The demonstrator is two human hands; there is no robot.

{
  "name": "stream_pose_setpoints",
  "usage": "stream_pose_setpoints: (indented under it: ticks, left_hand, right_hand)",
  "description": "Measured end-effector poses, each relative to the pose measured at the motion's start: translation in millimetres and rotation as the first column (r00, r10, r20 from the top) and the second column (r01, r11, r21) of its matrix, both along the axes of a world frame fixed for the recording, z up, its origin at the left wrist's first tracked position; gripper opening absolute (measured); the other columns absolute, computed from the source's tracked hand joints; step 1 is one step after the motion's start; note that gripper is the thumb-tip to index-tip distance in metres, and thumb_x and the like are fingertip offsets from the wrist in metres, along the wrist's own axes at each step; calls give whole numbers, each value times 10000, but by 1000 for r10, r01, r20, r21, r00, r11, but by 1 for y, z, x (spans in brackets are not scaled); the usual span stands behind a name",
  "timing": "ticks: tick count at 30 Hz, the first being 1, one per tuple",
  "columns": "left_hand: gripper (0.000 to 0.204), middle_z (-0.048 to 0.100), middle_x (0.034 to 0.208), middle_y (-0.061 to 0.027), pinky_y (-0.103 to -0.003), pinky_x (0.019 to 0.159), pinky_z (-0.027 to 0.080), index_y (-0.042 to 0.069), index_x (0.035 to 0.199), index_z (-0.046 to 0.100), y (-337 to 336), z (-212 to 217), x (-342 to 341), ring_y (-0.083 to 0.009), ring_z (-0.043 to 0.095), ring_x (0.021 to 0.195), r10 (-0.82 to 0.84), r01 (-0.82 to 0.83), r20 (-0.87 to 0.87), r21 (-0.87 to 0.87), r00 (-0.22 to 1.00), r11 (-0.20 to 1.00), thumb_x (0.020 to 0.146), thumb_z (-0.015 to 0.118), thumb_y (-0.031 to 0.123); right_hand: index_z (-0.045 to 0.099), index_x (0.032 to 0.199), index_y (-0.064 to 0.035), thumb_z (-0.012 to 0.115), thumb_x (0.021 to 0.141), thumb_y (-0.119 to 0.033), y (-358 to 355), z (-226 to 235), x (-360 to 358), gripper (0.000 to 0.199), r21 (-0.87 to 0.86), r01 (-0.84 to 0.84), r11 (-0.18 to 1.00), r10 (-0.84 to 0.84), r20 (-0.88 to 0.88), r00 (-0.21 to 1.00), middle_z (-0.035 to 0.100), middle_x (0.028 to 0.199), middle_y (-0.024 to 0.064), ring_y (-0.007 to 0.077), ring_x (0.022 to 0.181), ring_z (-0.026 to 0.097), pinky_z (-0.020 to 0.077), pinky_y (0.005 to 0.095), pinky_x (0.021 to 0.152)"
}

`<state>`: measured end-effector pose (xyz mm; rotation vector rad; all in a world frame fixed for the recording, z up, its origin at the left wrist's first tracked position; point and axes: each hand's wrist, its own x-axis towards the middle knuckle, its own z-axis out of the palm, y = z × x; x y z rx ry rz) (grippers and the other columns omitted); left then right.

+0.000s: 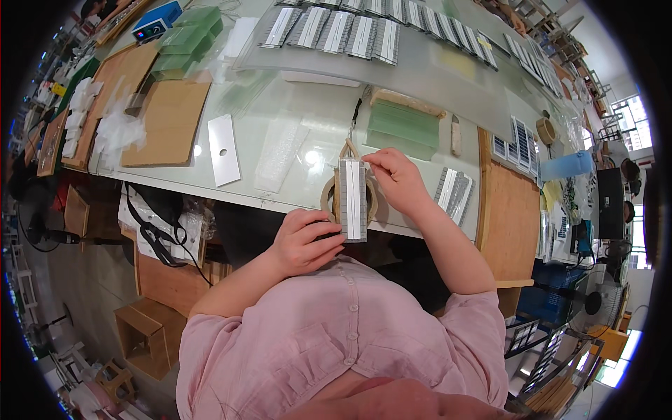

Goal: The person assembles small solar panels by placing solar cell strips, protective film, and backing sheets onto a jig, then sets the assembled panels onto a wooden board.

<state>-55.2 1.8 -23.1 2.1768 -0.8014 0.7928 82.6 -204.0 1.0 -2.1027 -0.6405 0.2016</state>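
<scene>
My left hand grips the near end of a long grey strip bundle with a white band down its middle. It is held upright over the table's front edge. My right hand pinches the bundle's top right corner with thumb and forefinger. A roll of brown tape lies behind the bundle, mostly hidden by it. Scissors poke out just above the bundle's far end.
A glass-topped table carries rows of finished grey bundles, green sheet stacks, a white plate with a hole, a clear bubble sheet and brown boards. More bundles lie right. Boxes stand on the floor at left.
</scene>
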Motion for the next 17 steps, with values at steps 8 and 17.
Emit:
stream_pose_setpoints:
  ticks: [8, 17]
  left_hand:
    - [321, 612, 986, -103, -389, 865, 457, 30, 926, 623, 135, 38, 31, -306, 554, 988, 509, -394, -323, 359, 798, 846, 658, 768, 129]
    - [224, 622, 980, -97, -317, 687, 521, 16, 888, 660, 171, 35, 33, -261, 613, 814, 476, -305, -536, 379, 697, 874, 726, 751, 142]
  right_hand:
    - [643, 1062, -35, 530, 890, -48, -19, -1, 0, 206, 37, 43, 998, -42, -26, 999, 580, 965, 71, 149, 805, 563, 456, 256, 727]
    - [643, 1061, -37, 532, 897, -57, -26, -11, -2, 199, 32, 48, 998, -47, -46, 998, 584, 982, 69, 140, 799, 563, 464, 250, 703]
